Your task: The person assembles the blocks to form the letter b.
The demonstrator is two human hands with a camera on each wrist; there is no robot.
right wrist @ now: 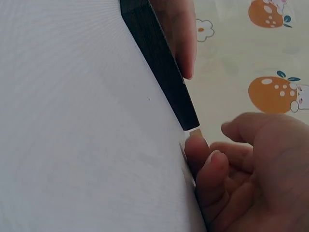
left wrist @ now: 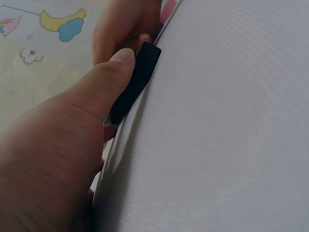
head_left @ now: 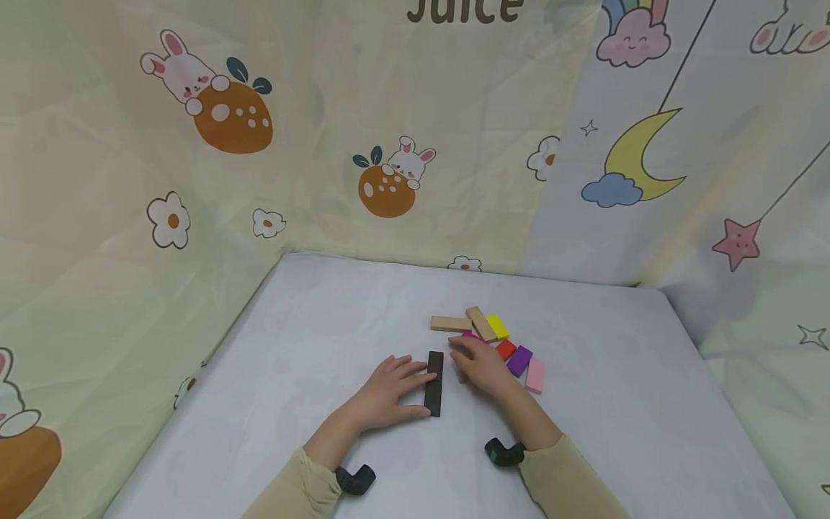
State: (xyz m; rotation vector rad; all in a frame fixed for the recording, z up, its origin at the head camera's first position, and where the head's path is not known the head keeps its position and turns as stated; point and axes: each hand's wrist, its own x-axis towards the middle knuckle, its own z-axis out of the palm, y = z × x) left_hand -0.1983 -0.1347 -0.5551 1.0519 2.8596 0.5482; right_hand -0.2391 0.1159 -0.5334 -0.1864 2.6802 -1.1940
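Two black blocks (head_left: 434,384) lie end to end in a line on the table, pointing away from the body. My left hand (head_left: 387,393) is at their left side, fingers spread and fairly straight, with fingertips and thumb touching them. In the left wrist view the thumb lies along the black block (left wrist: 136,79). Just right of the row, my right hand (head_left: 485,366) has loosely bent fingers and holds nothing. It partly covers a magenta block (head_left: 468,334). The right wrist view has the right hand (right wrist: 256,174) beyond the far end of the black row (right wrist: 161,67).
Beyond and right of the right hand lie two natural wood blocks (head_left: 450,324), a yellow block (head_left: 498,326), a red block (head_left: 505,350), a purple block (head_left: 519,360) and a pink block (head_left: 534,375). A white cloth covers the table (head_left: 616,404); printed curtains (head_left: 311,130) hang behind it.
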